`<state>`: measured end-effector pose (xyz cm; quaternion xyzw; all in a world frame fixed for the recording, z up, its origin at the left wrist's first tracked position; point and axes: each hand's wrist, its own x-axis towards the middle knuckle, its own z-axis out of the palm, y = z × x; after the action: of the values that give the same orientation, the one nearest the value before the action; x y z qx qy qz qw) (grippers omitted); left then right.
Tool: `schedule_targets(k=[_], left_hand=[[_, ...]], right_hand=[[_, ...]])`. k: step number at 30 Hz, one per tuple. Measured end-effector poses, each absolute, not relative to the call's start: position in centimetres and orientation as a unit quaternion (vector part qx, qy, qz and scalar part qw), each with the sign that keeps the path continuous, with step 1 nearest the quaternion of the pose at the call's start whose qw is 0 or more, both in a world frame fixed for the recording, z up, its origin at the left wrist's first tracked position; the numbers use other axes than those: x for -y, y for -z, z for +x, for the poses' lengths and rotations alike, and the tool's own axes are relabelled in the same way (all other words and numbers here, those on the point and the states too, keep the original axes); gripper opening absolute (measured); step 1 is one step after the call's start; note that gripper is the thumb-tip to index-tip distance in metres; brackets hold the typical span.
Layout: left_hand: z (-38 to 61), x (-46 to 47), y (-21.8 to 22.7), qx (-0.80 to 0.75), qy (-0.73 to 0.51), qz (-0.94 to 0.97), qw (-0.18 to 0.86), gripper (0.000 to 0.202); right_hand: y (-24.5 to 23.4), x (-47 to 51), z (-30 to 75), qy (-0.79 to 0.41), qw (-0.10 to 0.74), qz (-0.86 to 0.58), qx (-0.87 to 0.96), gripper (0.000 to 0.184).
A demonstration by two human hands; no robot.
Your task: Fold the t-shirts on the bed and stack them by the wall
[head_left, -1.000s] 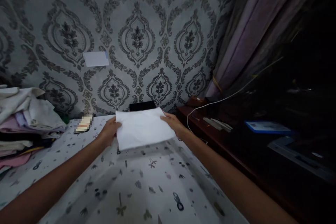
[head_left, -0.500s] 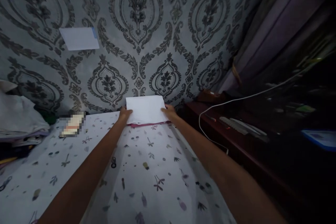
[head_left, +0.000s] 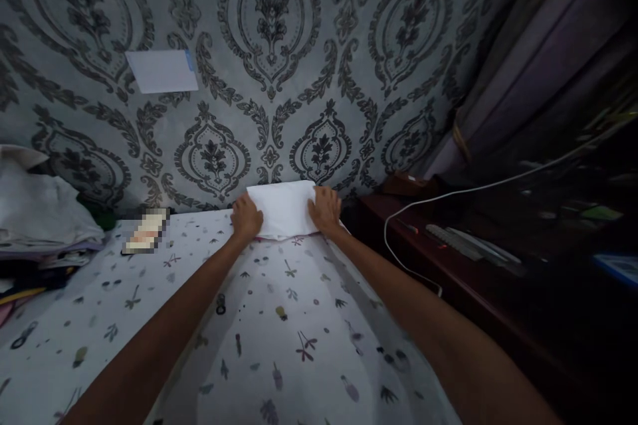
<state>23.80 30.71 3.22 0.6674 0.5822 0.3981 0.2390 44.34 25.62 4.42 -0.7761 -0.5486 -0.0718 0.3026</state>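
Note:
A folded white cloth (head_left: 284, 208) lies at the far edge of the patterned bedsheet (head_left: 279, 319), against the wallpapered wall, on top of a thin pink layer that shows at its near edge. My left hand (head_left: 246, 217) grips the cloth's left side with curled fingers. My right hand (head_left: 326, 210) is closed over its right side, fingers on top. Both arms are stretched out straight ahead.
A pile of folded clothes (head_left: 40, 226) sits at the left. A blurred small object (head_left: 145, 231) lies near the wall. A dark wooden shelf (head_left: 448, 246) with a white cable (head_left: 448, 196) and flat objects runs along the right, under a curtain (head_left: 523, 66). A paper note (head_left: 162, 70) is stuck on the wall.
The white cloth went from held up in the air to lying at the far edge against the wall. My hands moved from its sides to on top of its edges.

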Motion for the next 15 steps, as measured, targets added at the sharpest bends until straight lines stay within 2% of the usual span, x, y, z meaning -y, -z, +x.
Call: schedule_targets(k=[2,5,9,15], left_hand=[[24.6,-29.6,-3.1,-0.518,-0.361,0.767,0.116,0.064],[25.5,-29.5,-2.6,-0.436,-0.229,0.87,-0.014,0.06],[25.5,-31.5,-2.5,-0.452,-0.166,0.876,0.026,0.068],[24.5,-31.0,-3.4,-0.463,-0.136,0.872,0.087,0.081]], right_hand=[[-4.5,-25.8,42.5,0.131,0.26,-0.728,0.621,0.048],[-3.6,-26.8,40.9,0.091,0.202,-0.722,0.656,0.051],[-2.0,-28.2,40.9,0.024,0.211,-0.742,0.635,0.056],[-0.7,-29.0,41.6,0.079,0.253,-0.72,0.641,0.06]])
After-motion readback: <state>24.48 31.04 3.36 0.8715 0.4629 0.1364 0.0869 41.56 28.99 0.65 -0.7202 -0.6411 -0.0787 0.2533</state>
